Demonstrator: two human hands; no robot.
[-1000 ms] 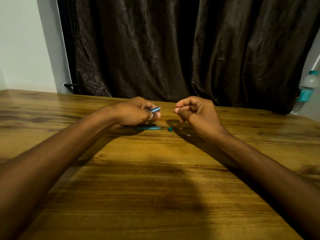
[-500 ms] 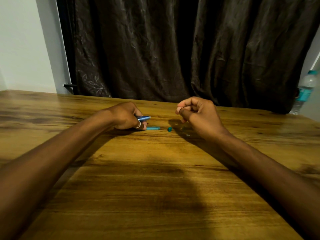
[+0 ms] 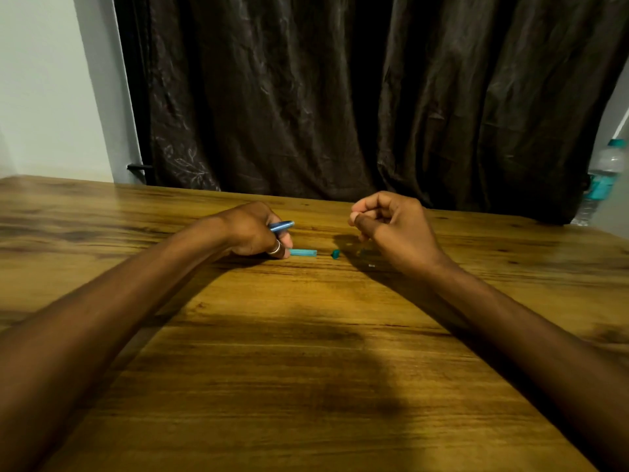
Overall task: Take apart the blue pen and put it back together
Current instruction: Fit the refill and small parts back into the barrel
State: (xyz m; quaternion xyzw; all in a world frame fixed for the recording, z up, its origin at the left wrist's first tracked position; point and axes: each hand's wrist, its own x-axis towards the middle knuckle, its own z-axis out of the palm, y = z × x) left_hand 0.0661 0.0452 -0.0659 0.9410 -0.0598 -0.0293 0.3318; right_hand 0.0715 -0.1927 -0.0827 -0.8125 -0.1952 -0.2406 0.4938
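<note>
The left hand (image 3: 253, 233) rests low on the brown wood-grain table (image 3: 289, 369), fingers curled around a shiny blue pen barrel (image 3: 281, 226) whose rounded end pokes out past the knuckles toward the right hand. A silver ring (image 3: 274, 248) sits on one of its lower fingers. Just off those fingertips, lying flat on the wood, is a short light-blue plastic pen piece (image 3: 303, 252); its near end touches or almost touches the fingertip, and which of the two is not clear. A little farther from the left hand, near the underside of the right hand, lies a small dark teal pen part (image 3: 335, 254), apart from the light-blue piece.

The right hand (image 3: 391, 229) is raised slightly above the table, thumb and fingers pinched together in a loose fist; whether it holds anything is too small to tell. Below its wrist a tiny pale speck (image 3: 371, 266) lies in shadow.

Beyond both hands hangs a dark brown crinkled curtain (image 3: 340, 97); a clear plastic water bottle with a teal label (image 3: 600, 178) stands well off to the right hand's outer side.
</note>
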